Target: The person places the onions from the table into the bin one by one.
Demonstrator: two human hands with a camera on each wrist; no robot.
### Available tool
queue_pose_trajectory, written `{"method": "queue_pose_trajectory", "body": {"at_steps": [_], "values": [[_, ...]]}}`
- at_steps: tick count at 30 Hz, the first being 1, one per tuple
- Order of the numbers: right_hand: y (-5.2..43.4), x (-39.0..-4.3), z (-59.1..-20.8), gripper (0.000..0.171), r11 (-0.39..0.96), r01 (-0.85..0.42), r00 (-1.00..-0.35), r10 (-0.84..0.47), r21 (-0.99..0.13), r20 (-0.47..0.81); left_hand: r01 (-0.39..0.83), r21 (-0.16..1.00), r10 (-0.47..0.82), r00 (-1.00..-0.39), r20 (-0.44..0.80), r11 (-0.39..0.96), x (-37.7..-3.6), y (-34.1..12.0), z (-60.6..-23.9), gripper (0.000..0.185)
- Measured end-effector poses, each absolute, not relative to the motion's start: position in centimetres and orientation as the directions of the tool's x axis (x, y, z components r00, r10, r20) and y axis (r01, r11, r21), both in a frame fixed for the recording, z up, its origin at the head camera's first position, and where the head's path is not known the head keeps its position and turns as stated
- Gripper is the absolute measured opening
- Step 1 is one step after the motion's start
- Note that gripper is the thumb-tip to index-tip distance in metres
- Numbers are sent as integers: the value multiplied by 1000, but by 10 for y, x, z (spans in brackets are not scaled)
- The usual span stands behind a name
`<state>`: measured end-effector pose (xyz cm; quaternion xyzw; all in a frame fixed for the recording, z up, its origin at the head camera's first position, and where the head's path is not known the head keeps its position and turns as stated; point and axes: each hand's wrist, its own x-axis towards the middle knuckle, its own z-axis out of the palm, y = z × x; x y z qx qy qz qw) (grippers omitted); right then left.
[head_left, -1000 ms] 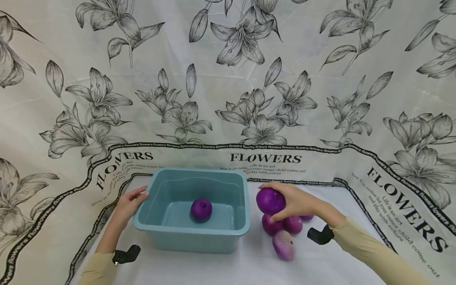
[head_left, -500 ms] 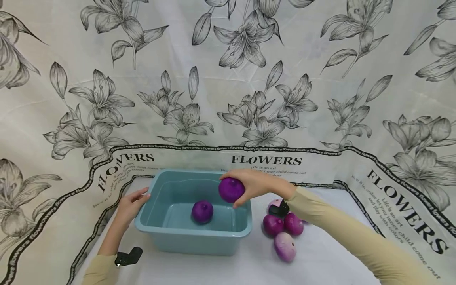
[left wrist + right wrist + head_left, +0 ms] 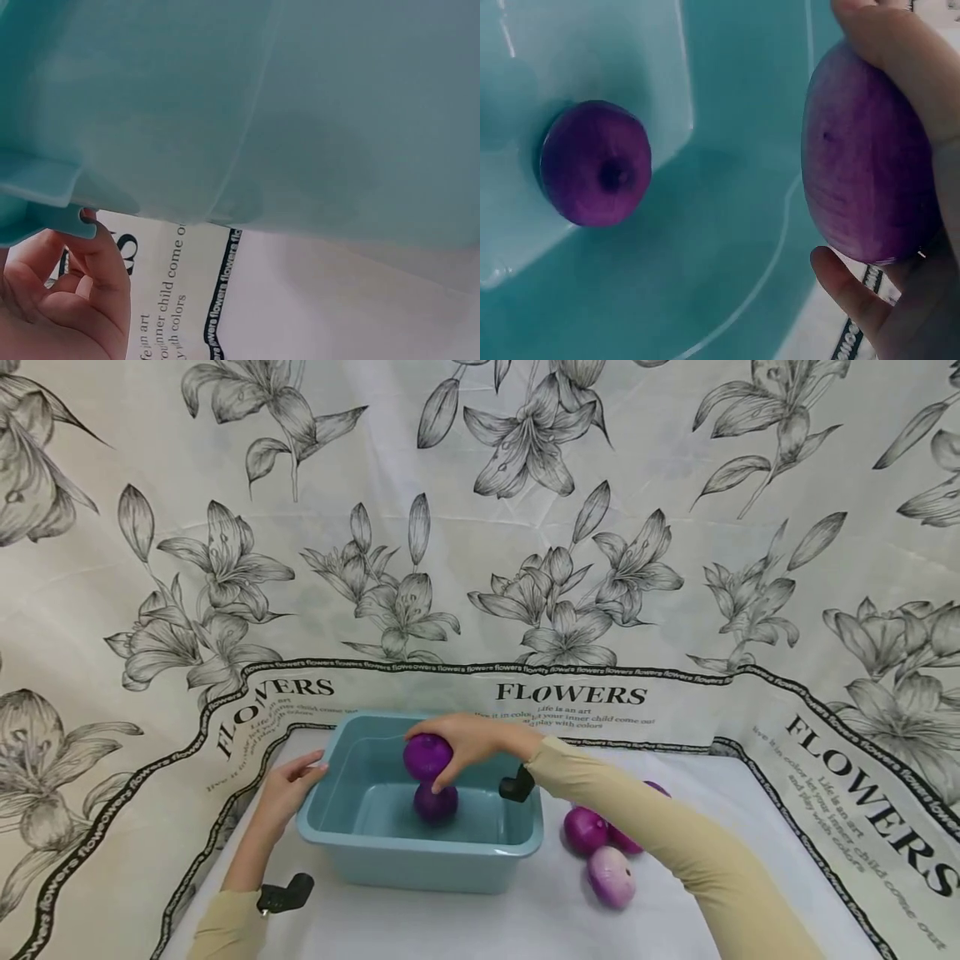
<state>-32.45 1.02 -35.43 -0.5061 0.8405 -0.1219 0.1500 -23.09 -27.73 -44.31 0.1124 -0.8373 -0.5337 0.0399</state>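
My right hand (image 3: pixel 468 743) holds a purple onion (image 3: pixel 427 757) over the inside of a blue-green plastic basin (image 3: pixel 423 868). Below it, on the basin floor, lies another purple onion (image 3: pixel 600 165), apart from the held one in the right wrist view. Thumb and fingers wrap the held onion (image 3: pixel 866 157) from opposite sides. At the basin's left end, my left hand (image 3: pixel 288 789) grips the rim; the left wrist view shows curled fingers (image 3: pixel 101 262) under the rim's lip.
Right of the basin, on the white tabletop (image 3: pixel 555 918), lie a purple onion (image 3: pixel 587 831) and a paler onion (image 3: pixel 611 877). More onions are partly hidden behind my right sleeve (image 3: pixel 652 827). A flower-printed cloth (image 3: pixel 420 527) hangs behind and at the sides.
My right hand has carried the onion left from above the pile to over the basin's middle, above the onion inside. The left hand has stayed on the rim.
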Motion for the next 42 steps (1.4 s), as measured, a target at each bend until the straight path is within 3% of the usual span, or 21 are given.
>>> {"method": "queue_pose_trajectory", "body": {"at_steps": [10,16,31,42], "values": [[-35,-339,-393,83,417,-843,-354,-905,-339,-235,-158,910,-243,-968,-65,384,-232,-279,-443,48],[-48,-345,-420,82,455,-837,-371,-880,-305,-296,-161,911,-241,-968,-71,379,-233,-278,-445,47],[-53,-347,-463,84,516,-817,-476,-856,-259,-202,-150,914,-243,-968,-59,377,-233,-280,-445,47],[-52,-342,-480,85,528,-818,-489,-847,-227,-207,-136,910,-236,-971,-43,392,-233,-280,-445,45]]}}
